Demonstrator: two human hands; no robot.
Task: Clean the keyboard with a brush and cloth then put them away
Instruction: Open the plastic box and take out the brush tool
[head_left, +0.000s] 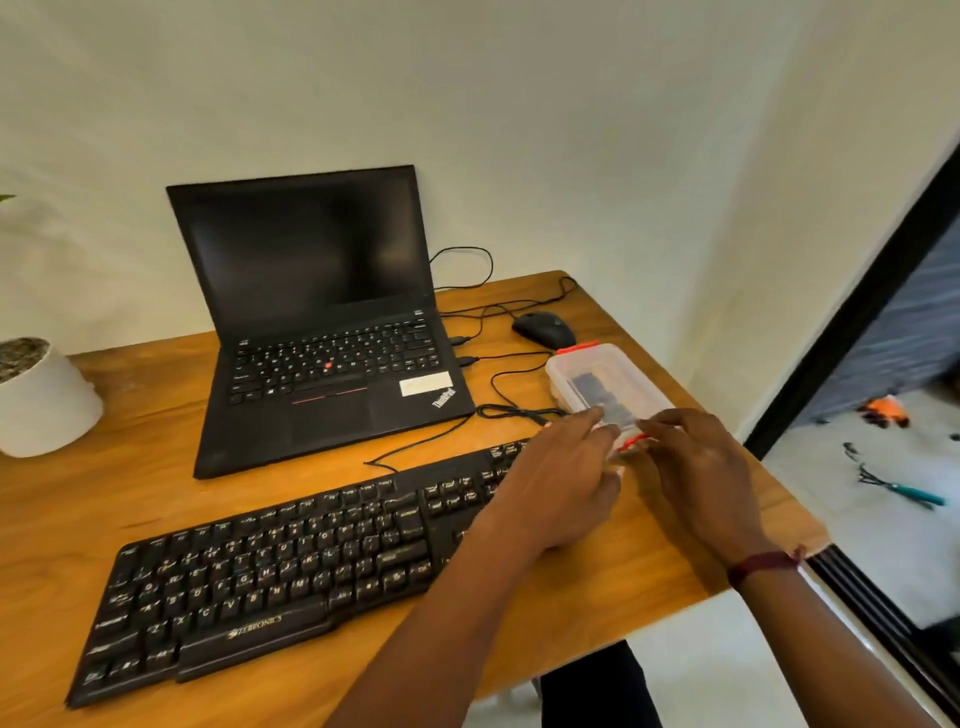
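At the right edge of the worktop, fingers of my left hand and right hand grip the near end of a clear plastic box; the keyboard lies along the front edge.

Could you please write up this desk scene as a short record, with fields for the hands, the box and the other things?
left hand: grips the near end of the box
right hand: fingertips at the near red clasp; grip unclear
box: clear plastic, lid on, right side of desk; dark contents unclear
keyboard: black, front of desk, left of box
laptop: open, screen dark, behind keyboard
mouse: black, behind box
plant pot: white, desk's left edge
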